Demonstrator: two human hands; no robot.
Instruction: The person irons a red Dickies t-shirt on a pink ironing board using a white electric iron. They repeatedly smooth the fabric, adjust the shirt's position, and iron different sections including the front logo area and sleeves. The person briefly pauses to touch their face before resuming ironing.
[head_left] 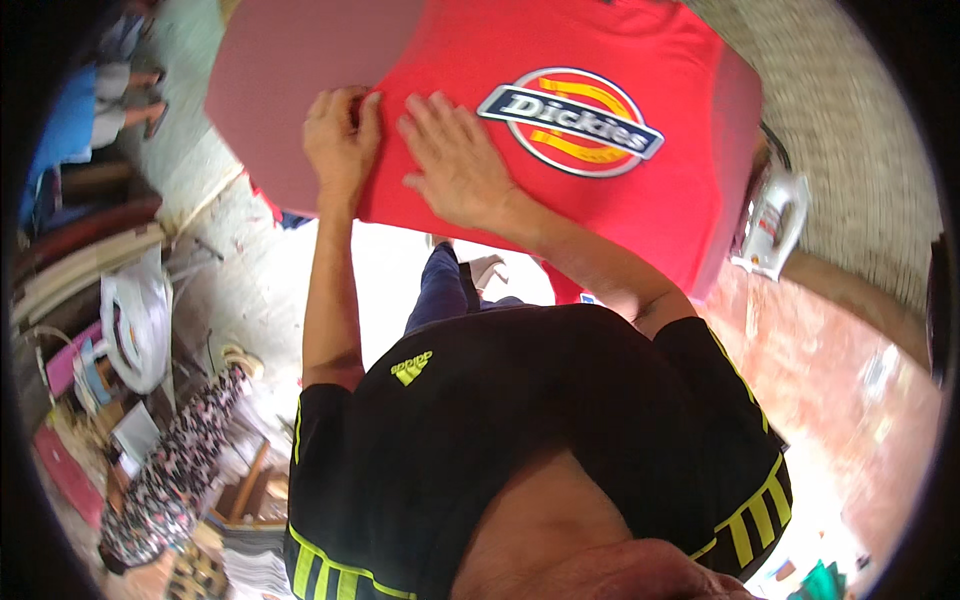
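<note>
Red knit cloth catches the eye first in the head view: a bright red shirt [650, 210] spread over a broad, dusky-mauve padded board [290, 60], covering most of it and leaving the rounded left part bare. On the cloth sits a large oval printed emblem [572, 122] in orange-red, yellow and white, crossed by a tilted dark-blue bar.

I'm watching someone in a black sports top with yellow-green stripes [480, 400] reach both bare arms out over the board. The left hand [342, 140] rests at the shirt's left border, fingers bent and thumb apart on the right; whether it pinches any cloth I cannot tell. Just beside it, the right hand [455, 160] lies flat on the red cloth, palm down with fingers extended and slightly spread, holding nothing, to the left of the emblem.

Against the board's right end I see a white, loop-handled iron [768, 225], near a black cord [777, 145]. Over to the left, well apart from the hands, are a shiny white plastic bundle [140, 325] and some black, white and pink patterned cloth [185, 460].
</note>
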